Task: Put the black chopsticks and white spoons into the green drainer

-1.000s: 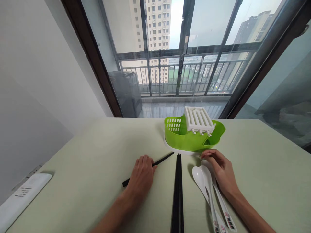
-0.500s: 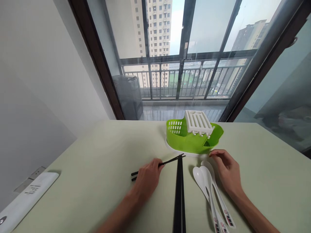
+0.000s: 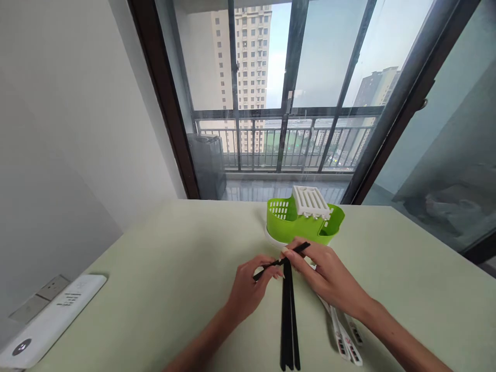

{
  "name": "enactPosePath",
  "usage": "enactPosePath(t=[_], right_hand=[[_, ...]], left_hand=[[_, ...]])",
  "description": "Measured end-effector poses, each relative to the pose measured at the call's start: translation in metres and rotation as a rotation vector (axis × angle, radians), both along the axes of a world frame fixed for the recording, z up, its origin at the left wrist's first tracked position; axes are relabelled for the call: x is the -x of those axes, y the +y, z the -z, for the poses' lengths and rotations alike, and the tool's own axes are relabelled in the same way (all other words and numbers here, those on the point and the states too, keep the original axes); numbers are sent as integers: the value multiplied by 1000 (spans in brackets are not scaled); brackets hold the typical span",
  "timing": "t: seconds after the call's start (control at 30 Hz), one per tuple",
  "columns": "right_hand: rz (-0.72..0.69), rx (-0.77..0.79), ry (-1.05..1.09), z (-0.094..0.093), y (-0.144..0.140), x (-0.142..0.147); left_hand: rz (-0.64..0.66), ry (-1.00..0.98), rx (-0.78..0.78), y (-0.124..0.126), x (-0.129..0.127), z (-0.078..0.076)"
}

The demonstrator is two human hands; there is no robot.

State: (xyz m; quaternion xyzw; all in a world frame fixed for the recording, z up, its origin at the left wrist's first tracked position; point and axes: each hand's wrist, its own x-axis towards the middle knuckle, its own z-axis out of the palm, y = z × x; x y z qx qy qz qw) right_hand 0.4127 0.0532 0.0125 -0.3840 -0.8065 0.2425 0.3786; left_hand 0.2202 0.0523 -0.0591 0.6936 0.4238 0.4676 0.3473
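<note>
Black chopsticks [image 3: 303, 247] run slantwise from one hand to the other above the table. My left hand [image 3: 248, 289] is closed around their lower left part, fingertips pinching. At the upper right part, my right hand [image 3: 323, 271] grips them between thumb and fingers. Beneath both hands lies a bundle of more black chopsticks [image 3: 289, 325], pointing toward me. Several white spoons [image 3: 343, 338] rest under my right hand and forearm; their bowls are mostly hidden. Just behind my right hand stands a green cutlery basket [image 3: 290, 228] with a white slotted rack [image 3: 312, 201] on top.
The pale green table [image 3: 186, 248] reaches to a glass window [image 3: 263, 155] at the back. A long white device [image 3: 58, 320] lies along the left edge, beside a wall socket [image 3: 53, 287]. A white wall [image 3: 77, 129] rises on the left.
My right hand has moved left from beside the spoons and taken hold of the chopsticks. My left hand has shifted right with them, bringing them over the bundle. The view has tilted slightly upward.
</note>
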Motion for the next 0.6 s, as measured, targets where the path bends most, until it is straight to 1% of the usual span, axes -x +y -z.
enactPosePath(t=[0.1, 0.2, 0.37, 0.47, 0.6], right_hand=[[-28, -87, -137, -20, -4, 4], [-6, -108, -235, -29, -4, 6], [49, -78, -279, -29, 3, 10], [44, -73, -273, -28, 10, 12], [41, -91, -269, -27, 16, 15]], left_hand=[[25, 63, 4, 4, 5, -2], [53, 108, 30, 8, 11, 0], [104, 139, 104, 16, 20, 6], [125, 138, 174, 23, 26, 11], [172, 95, 233, 30, 30, 21]])
